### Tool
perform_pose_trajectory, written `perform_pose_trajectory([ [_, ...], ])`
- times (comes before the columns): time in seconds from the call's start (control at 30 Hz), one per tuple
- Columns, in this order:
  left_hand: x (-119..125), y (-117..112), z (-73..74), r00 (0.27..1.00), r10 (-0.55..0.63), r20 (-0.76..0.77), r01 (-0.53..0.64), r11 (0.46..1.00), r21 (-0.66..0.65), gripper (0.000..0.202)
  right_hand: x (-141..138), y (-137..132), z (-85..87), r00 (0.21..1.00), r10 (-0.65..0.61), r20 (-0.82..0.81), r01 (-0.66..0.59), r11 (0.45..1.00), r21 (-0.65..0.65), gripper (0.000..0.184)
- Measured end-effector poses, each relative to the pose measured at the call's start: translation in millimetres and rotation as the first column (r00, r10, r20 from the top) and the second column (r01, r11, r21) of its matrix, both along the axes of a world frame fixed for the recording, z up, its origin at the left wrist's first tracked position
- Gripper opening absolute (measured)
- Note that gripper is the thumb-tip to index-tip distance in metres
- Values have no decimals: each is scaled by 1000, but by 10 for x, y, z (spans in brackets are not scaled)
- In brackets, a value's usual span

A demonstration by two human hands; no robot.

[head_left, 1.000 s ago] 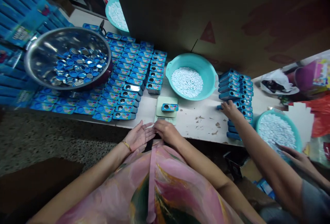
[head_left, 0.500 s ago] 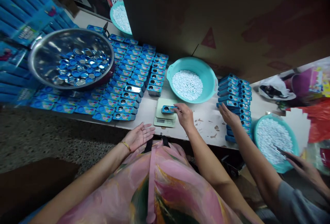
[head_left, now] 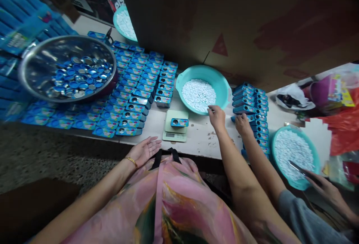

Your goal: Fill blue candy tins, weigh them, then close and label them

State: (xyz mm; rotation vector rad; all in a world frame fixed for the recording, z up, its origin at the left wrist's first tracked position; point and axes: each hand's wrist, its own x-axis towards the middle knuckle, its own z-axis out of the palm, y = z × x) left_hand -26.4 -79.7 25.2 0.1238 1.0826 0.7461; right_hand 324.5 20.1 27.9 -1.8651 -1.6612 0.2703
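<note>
So the white surface is pretty scuffed, with little brown patches showing. Clock-wise from the digital scale: teal basin of white pellets at 1, blue tins in rows at 10, more tins at 3.

The floor is speckled; the table, chipped.

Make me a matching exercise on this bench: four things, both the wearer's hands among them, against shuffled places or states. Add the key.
1. Scale
2. Metal bowl
3. Left hand
4. Right hand

A. Palm up, nothing in it
B. Under one blue tin
C. At the middle basin
D. Holding blue and silver discs

Pairs: 1-B, 2-D, 3-A, 4-C
</note>
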Motion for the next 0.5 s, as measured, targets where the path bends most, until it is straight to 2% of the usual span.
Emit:
perform_pose_trajectory([
  [0.07,-30,-24,16,999,38,-9,-38,999,18,24,-90,358,-26,986,81,145,-46,972,-231,31],
  [0.13,-84,-68,28,997,80,-24,-80,997,18,22,-165,670,-89,956,195,221,-70,878,-473,35],
  [0.2,-145,-128,34,992,117,-40,-117,993,14,21,-221,881,-171,929,291,227,-100,790,-605,33],
  [0.23,-171,-161,34,990,135,-46,-135,991,12,20,-246,945,-208,920,320,224,-115,769,-628,28],
  [0.37,-223,-246,19,981,189,-51,-189,982,14,19,-339,1008,-245,903,361,231,-136,752,-645,8],
  [0.43,-218,-238,14,982,182,-52,-182,983,11,19,-327,945,-168,903,373,212,-156,746,-647,11],
  [0.5,-204,-197,20,986,156,-53,-155,988,7,20,-164,774,-31,910,367,193,-175,762,-623,22],
])
